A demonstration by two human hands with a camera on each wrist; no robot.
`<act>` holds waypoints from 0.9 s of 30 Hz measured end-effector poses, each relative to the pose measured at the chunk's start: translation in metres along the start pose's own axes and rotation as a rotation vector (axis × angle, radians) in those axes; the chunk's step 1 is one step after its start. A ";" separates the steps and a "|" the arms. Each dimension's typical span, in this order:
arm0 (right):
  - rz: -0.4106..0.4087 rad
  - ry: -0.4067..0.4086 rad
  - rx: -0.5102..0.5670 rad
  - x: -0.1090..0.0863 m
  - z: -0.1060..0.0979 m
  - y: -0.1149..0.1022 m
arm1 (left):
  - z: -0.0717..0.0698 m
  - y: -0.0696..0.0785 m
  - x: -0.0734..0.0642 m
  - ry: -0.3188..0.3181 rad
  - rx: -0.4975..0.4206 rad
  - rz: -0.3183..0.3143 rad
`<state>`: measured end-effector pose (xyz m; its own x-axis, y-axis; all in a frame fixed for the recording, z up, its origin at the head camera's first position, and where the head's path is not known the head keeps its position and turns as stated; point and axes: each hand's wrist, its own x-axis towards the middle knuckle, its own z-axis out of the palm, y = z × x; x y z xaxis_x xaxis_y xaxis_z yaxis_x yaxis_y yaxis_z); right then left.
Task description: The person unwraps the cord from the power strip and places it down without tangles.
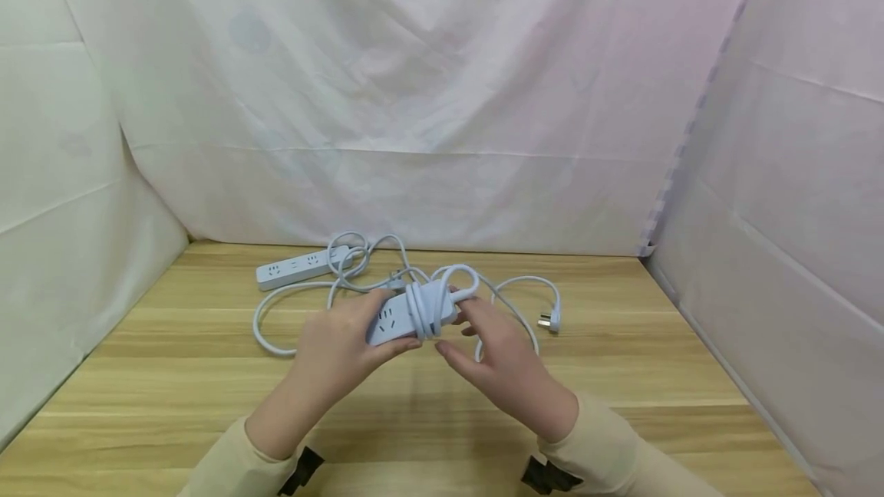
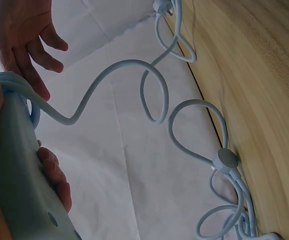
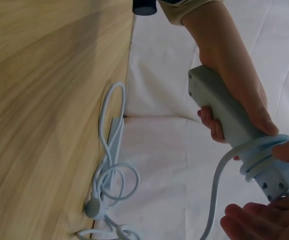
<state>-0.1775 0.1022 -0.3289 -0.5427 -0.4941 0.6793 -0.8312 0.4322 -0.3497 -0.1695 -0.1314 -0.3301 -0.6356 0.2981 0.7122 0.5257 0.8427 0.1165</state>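
Note:
My left hand (image 1: 331,343) grips a white power strip (image 1: 391,319) above the table, with the thumb along its near side and the fingers curled beneath. Several turns of the strip's own white cord (image 1: 423,311) wrap around its right part. At that end, my right hand (image 1: 507,365) stays close, its thumb apart from the fingers. In the left wrist view, the right hand's loosely extended fingers (image 2: 44,55) hang beside the wrapped end. From the turns, the cord runs down toward the table, and a plug (image 1: 552,320) lies on the wood at the right.
A second white power strip (image 1: 293,270) lies at the back left of the wooden table (image 1: 207,397). Its looped cord (image 1: 272,343) spreads near the first cord, and another plug (image 1: 396,282) sits behind the held strip. White cloth (image 1: 414,98) hangs at the back and both sides.

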 end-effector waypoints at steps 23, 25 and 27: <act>0.095 0.044 0.221 0.007 0.024 -0.014 | -0.011 -0.003 0.006 -0.134 -0.086 -0.047; 0.114 0.034 0.273 0.008 0.026 -0.013 | -0.011 -0.002 0.006 -0.124 -0.090 -0.058; 0.136 0.021 0.312 0.008 0.028 -0.013 | -0.010 -0.002 0.005 -0.117 -0.094 -0.064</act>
<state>-0.1744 0.0717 -0.3371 -0.6513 -0.4309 0.6246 -0.7499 0.2399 -0.6166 -0.1680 -0.1359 -0.3192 -0.7281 0.3001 0.6163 0.5291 0.8177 0.2268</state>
